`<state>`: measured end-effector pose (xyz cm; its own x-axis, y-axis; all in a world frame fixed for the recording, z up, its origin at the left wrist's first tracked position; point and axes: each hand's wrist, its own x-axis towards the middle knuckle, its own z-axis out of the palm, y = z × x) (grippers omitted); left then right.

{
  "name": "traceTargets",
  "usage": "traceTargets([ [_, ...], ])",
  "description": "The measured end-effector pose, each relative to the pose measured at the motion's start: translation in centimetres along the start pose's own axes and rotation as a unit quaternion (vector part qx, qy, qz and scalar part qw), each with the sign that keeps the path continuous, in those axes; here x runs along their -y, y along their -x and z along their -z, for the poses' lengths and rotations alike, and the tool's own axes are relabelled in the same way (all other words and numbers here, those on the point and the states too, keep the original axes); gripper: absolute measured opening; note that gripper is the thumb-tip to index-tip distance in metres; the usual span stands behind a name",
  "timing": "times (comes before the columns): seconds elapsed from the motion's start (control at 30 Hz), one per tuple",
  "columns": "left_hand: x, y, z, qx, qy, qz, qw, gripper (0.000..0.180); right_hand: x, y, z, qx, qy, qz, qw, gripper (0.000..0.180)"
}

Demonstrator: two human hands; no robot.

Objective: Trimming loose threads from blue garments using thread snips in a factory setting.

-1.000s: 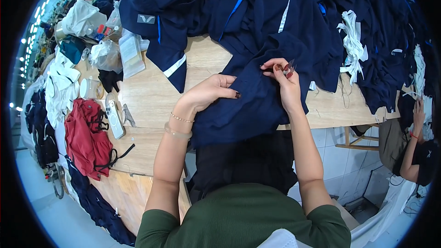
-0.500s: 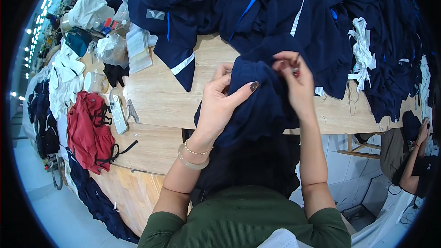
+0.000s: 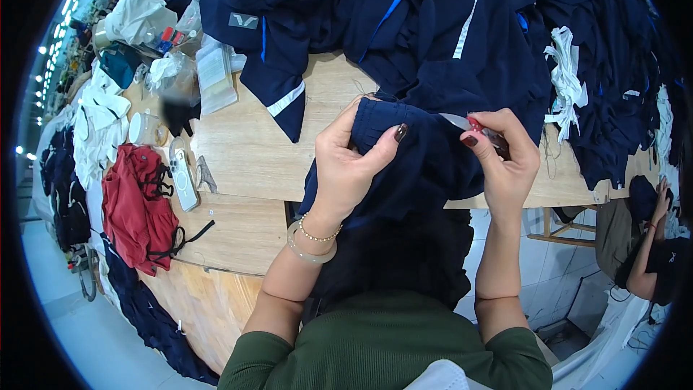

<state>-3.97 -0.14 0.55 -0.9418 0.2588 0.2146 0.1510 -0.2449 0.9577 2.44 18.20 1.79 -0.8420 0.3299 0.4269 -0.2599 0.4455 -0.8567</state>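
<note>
- Navy garment (image 3: 426,166): bunched fold lifted off the surface (image 3: 245,152), held up between both hands; rest of the cloth hangs down toward the person's lap.
- Left hand (image 3: 346,166): grip closed on the fold's left end, thumb on the near face, fingers wrapped over the top edge. Holding cloth, not loose.
- Right hand (image 3: 505,166): grip pinched tight on a small red-handled cutter (image 3: 469,124); blade tip points left, toward the left hand.
- Key relation: the fold's top edge runs roughly left-right between the two grips; the blade lies along that same axis, tip touching or just above the cloth. Can't tell whether it's in contact.
- Right hand is the nearer one to the work spot; the spot sits just left of its grip and well right of the left thumb.
- Outward: pile of navy garments (image 3: 447,22) beyond both hands, white strips (image 3: 567,79) beyond-right of the right grip.
- Far left of the left grip: phone (image 3: 184,173), red cloth (image 3: 137,209) on the surface.
- Another person (image 3: 650,253) at lower right, apart.
</note>
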Motion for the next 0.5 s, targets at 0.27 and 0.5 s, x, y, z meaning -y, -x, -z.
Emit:
traceTargets([
  [0.27, 0.1, -0.2, 0.0, 0.003, -0.068, -0.034, 0.997, 0.013, 0.9, -0.4, -1.1, -0.001, 0.058, 0.047, 0.997, 0.021],
  [0.5, 0.5, -0.3, -0.1, 0.006, -0.098, -0.083, 0.992, 0.015, 1.1, -0.6, -1.5, -0.007, 0.075, 0.075, 0.994, 0.023],
])
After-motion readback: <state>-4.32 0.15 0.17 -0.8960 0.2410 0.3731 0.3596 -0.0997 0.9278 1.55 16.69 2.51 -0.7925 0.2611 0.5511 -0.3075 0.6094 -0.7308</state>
